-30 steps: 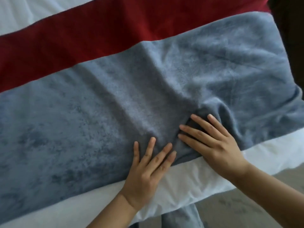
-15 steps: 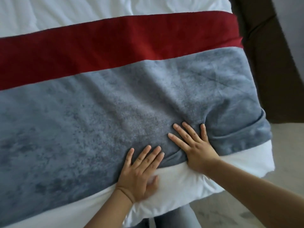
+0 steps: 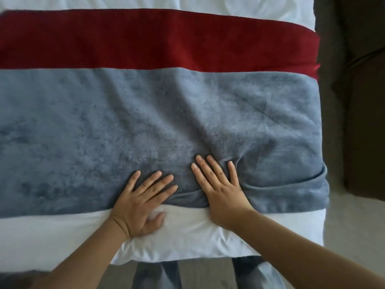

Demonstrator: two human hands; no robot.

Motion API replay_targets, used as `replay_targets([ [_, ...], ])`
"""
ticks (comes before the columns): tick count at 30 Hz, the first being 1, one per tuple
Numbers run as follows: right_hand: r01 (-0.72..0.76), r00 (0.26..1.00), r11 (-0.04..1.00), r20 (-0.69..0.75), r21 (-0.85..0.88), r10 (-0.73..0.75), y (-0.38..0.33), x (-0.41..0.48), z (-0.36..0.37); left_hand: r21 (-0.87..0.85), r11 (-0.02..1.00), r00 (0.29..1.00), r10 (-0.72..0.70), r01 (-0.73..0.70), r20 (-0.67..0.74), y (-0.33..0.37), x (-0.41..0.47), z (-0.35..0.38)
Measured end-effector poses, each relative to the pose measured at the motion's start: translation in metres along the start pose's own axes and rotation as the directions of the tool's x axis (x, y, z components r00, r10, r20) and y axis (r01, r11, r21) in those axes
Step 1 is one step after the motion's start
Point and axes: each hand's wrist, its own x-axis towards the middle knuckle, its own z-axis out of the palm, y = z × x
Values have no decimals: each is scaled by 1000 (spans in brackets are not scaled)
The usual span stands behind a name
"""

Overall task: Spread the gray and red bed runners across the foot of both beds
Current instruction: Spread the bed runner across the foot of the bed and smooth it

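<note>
A plush gray runner (image 3: 129, 130) lies across the white bed (image 3: 187, 232), and a red runner (image 3: 145, 40) lies just beyond it, touching its far edge. My left hand (image 3: 141, 203) presses flat with straight fingers on the gray runner's near edge, its thumb on the white sheet. My right hand (image 3: 220, 188) lies flat beside it, fingers spread on the gray cloth. A few creases fan out from my right hand toward the bed's right side, where the gray runner's end folds over the edge.
Dark brown furniture (image 3: 358, 101) stands close along the bed's right side. Pale floor (image 3: 354, 226) shows at the lower right. My legs in gray trousers (image 3: 166, 276) stand against the foot of the bed.
The view has swung so the runners now lie level across the frame. Both hands have stayed flat on the gray runner's near edge, and the bunching by my right hand is flatter.
</note>
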Motion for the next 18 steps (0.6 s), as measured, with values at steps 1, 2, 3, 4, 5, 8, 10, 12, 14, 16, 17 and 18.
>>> replay_targets([
  [1, 62, 998, 998, 13, 19, -62, 8, -3, -5, 22, 1000, 1000, -12, 12, 9, 2, 1, -2],
  [2, 128, 991, 991, 24, 39, -129, 18, -8, -10, 40, 999, 999, -30, 29, 15, 6, 2, -5],
  [3, 189, 981, 980, 25, 57, -191, 30, -14, -13, 52, 997, 998, -57, 56, 18, 14, 3, -8],
  [4, 233, 972, 970, 25, 64, -235, 44, -22, -16, 56, 995, 996, -89, 88, 16, 24, 7, -13],
  [5, 260, 965, 964, 30, 60, -262, 60, -30, -19, 52, 992, 993, -118, 118, 1, 37, 16, -18],
  [8, 277, 960, 961, 36, -4, -277, 111, -56, -25, 18, 989, 989, -147, 147, -28, 89, 67, -32],
  [10, 224, 974, 974, 11, -16, -224, 141, -74, -25, 0, 990, 990, -142, 142, -23, 131, 112, -38],
  [12, 157, 986, 988, -57, 8, -157, 170, -92, -22, -35, 993, 992, -114, 113, -46, 176, 155, -39],
  [14, 120, 984, 992, -136, 33, -114, 194, -110, -18, -45, 997, 995, -63, 60, -71, 214, 189, -38],
  [16, 95, 981, 995, -174, 40, -87, 215, -126, -14, -42, 998, 995, -57, 54, -78, 239, 212, -35],
  [17, 86, 979, 995, -188, 45, -76, 223, -132, -12, -38, 997, 995, -70, 68, -67, 247, 219, -35],
  [18, 83, 976, 994, -209, 66, -68, 230, -136, -13, -31, 996, 995, -83, 81, -61, 251, 223, -35],
])
